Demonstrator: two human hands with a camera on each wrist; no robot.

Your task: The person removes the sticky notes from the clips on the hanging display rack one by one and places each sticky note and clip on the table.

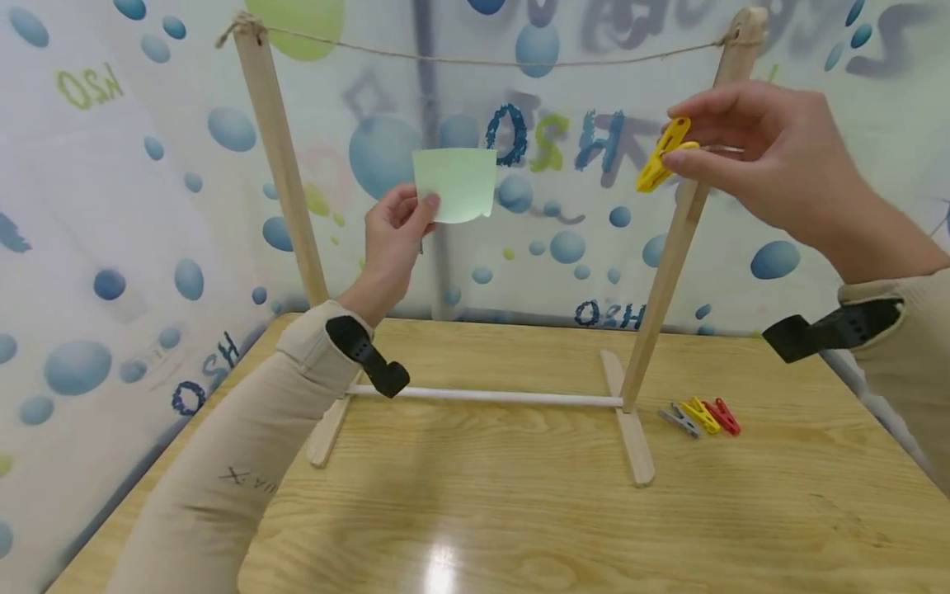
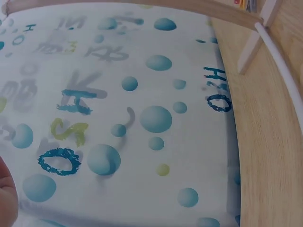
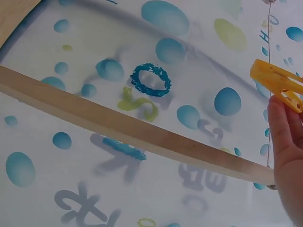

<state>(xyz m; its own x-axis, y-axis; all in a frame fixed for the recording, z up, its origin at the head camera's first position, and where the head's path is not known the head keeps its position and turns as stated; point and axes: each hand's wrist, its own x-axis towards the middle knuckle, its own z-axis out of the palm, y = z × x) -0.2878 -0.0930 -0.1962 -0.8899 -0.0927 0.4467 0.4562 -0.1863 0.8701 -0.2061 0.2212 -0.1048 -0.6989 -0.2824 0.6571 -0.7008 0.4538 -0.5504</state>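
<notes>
My left hand [image 1: 397, 231] pinches a pale green paper note [image 1: 456, 186] by its lower left corner, below the string [image 1: 475, 61]. In the left wrist view only an edge of that hand [image 2: 7, 194] shows, and the note is out of sight. Near the right post, my right hand [image 1: 772, 157] holds a yellow clothespin [image 1: 660, 161] between thumb and fingers. The right wrist view shows the same clothespin [image 3: 272, 78] at its right edge. The string runs between the tops of two wooden posts, sagging slightly, with nothing hanging from it.
The left post [image 1: 282, 165] and right post [image 1: 671, 256] stand on wooden feet joined by a white rod [image 1: 490, 397]. Beside the right foot lie a grey clothespin [image 1: 680, 420], a yellow one [image 1: 701, 414] and a red one [image 1: 723, 417] on the wooden table [image 1: 519, 511]. A patterned curtain hangs behind.
</notes>
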